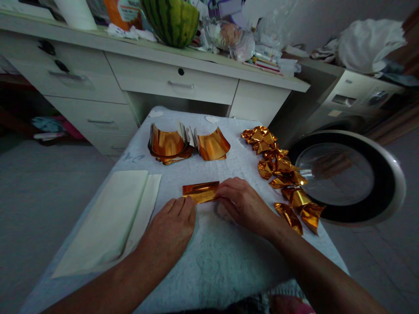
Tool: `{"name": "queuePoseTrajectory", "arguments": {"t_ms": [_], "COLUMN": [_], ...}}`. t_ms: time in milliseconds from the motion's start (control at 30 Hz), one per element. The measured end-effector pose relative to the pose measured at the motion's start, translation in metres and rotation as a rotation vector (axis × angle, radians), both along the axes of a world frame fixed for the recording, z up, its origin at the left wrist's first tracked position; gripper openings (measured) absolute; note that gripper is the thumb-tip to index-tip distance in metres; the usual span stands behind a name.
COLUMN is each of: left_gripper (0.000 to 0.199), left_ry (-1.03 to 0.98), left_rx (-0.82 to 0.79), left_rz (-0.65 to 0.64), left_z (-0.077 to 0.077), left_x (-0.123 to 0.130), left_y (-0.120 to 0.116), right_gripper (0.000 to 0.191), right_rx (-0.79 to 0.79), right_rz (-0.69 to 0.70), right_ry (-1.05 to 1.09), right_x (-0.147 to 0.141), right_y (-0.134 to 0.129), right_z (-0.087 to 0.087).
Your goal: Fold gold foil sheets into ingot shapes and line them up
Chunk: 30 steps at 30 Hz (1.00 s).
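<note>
A small sheet of shiny gold foil paper (pixel 201 193), folded or curled into a narrow strip, lies on the cloth-covered table (pixel 242 257). My left hand (pixel 176 218) is closed on its left end, fingers bent and held together. At the other end, my right hand (pixel 240 200) pinches the paper between thumb and fingers. Beyond my hands stand two stacks of curved gold foil sheets, a left stack (pixel 168 143) and a right stack (pixel 213 145). Folded gold foil pieces (pixel 278 163) lie in a loose heap along the table's right side.
White folded paper sheets (pixel 108 213) lie on the table's left. A white desk (pixel 183 83) with drawers runs behind, bearing a cut watermelon (pixel 172 22) and plastic bags. At right, a washing machine (pixel 347 100) has its round door (pixel 347 174) swung out beside the table.
</note>
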State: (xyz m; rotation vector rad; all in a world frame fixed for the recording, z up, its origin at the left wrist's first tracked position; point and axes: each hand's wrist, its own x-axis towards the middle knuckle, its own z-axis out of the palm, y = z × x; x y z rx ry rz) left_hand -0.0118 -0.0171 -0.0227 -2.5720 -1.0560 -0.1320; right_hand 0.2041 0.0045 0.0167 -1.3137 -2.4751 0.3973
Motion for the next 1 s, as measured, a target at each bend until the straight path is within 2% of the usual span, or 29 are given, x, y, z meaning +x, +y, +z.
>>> {"name": "queuePoseTrajectory", "arguments": {"t_ms": [133,267,400,633,833,1000], "left_gripper": [0.039,0.04,0.041,0.045,0.046,0.031], "left_ry": [0.009,0.022,0.045,0.018,0.019,-0.066], "left_rx": [0.021,-0.013,-0.045,-0.136,-0.059,-0.048], "left_rz": [0.006,0.016,0.034,0.134,0.173,0.188], "left_z": [-0.002,-0.002,0.001,0.008,0.004,0.008], "left_x": [0.001,0.002,0.002,-0.001,-0.004,-0.005], "left_y": [0.0,-0.001,-0.001,-0.003,-0.009,-0.005], "right_gripper": [0.017,0.007,0.009,0.015,0.016,0.017], "right_rx": [-0.042,-0.042,-0.026,0.004,0.009,0.013], "right_rz": [0.044,-0.089,-0.201,-0.24,-0.23,-0.235], "right_ry": [-0.071,-0.061,-0.049,-0.051,-0.094,-0.113], "right_x": [-0.026,-0.039,-0.042,-0.041,-0.042,-0.043], "right_y": [0.015,0.019,0.017,0.015,0.014,0.014], "right_z": [-0.01,-0.028,-0.039,-0.042,-0.042,-0.042]}}
